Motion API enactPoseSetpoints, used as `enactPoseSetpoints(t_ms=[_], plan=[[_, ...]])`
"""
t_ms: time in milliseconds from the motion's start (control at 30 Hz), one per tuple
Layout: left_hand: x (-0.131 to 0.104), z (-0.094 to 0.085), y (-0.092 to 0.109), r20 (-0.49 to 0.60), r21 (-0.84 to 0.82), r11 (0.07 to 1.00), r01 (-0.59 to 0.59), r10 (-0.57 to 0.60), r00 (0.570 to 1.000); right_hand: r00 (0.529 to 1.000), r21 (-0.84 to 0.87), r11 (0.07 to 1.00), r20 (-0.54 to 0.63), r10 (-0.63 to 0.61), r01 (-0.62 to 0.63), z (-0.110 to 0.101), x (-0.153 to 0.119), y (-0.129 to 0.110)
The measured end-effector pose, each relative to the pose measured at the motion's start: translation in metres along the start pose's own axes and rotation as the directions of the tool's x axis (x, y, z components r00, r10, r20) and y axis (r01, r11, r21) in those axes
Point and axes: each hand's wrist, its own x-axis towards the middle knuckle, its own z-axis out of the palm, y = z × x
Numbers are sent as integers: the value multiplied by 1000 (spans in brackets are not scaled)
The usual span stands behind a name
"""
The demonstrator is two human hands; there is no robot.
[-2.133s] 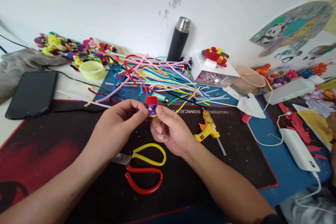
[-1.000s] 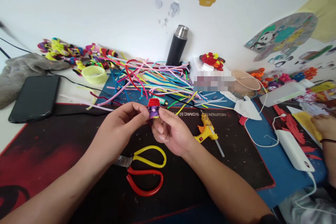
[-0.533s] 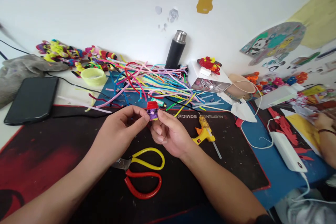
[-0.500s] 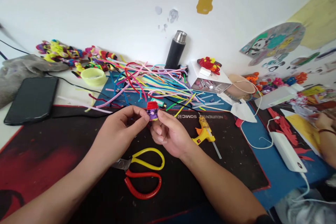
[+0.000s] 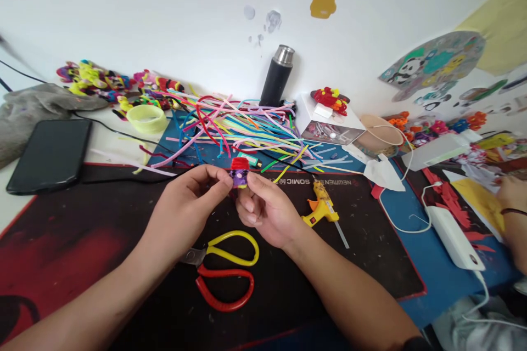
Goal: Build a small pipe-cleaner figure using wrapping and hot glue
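Observation:
Between my two hands is a small pipe-cleaner figure, red on top and purple below with a bit of yellow at its lower edge. My left hand pinches its left side between thumb and fingertips. On the other side my right hand grips it with the thumb in front and the fingers curled behind. Below the hands lie scissors with one yellow and one red handle; my left wrist covers part of the blades. Right of my right hand rests a yellow glue gun with a clear glue stick protruding.
Loose pipe cleaners spread behind the mat. A black thermos stands at the wall beside a white box. A phone lies left; a white power bank lies right. A co-worker's hand shows at the right edge.
The view has shifted very slightly. Both hands keep their hold on the figure, and the things on the mat stay in place.

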Motion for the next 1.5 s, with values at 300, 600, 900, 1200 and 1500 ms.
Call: enactPoseSetpoints(t_ms=[300, 600, 900, 1200, 1500], plan=[[0, 0, -3, 5, -26, 1000, 17, -17, 1000, 1000, 12, 1000, -29, 5, -5, 2, 0, 0], [0, -2, 0, 14, -5, 1000, 29, -29, 999, 999, 24, 1000, -35, 1, 0, 2, 0, 1], [2, -3, -4, 15, 0, 999, 37, -37, 999, 999, -17, 1000, -44, -15, 15, 1, 0, 1], [2, -1, 3, 24, 51, 999, 19, -21, 999, 999, -23, 1000, -49, -5, 4, 0, 0, 1], [-1, -1, 6, 19, 110, 994, -20, 18, 1000, 999, -18, 1000, -46, -11, 10, 1, 0, 1]])
